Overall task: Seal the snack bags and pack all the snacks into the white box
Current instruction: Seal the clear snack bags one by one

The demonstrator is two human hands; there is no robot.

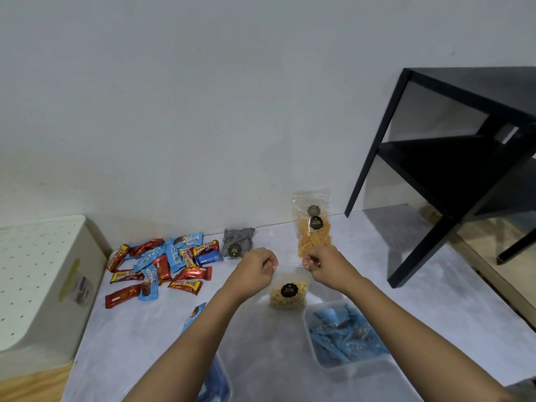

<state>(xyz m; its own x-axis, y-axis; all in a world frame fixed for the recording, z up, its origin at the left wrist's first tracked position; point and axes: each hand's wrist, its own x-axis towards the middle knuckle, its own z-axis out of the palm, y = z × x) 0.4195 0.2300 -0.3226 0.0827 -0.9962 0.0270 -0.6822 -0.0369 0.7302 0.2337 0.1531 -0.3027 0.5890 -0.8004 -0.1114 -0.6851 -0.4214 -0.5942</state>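
**A:** Quick, where are we?

**B:** Centre frame, I've got the left hand (258, 264) and right hand (322, 264) each pinching a top corner of the yellow-snack bag (288, 291), with fingers curled and the clear top edge stretched between them. The bag hangs just above the surface (406, 300). I'd call the step sealing its mouth. I can't tell if the strip is closed, the plastic is too clear.

**A:** Packed yet?

**B:** Partly. The translucent tub (348, 369) at lower right, probably the white box, holds only blue packets (342, 335).

**A:** What's left?

**B:** Most of it. The orange-stick bag (313, 227) stands against the wall just above the right hand. The dark spiral-snack bag (237, 243) lies up-left of the left hand. The pile of wrapped bars (162, 265) is spread at mid-left. All are outside the tub.
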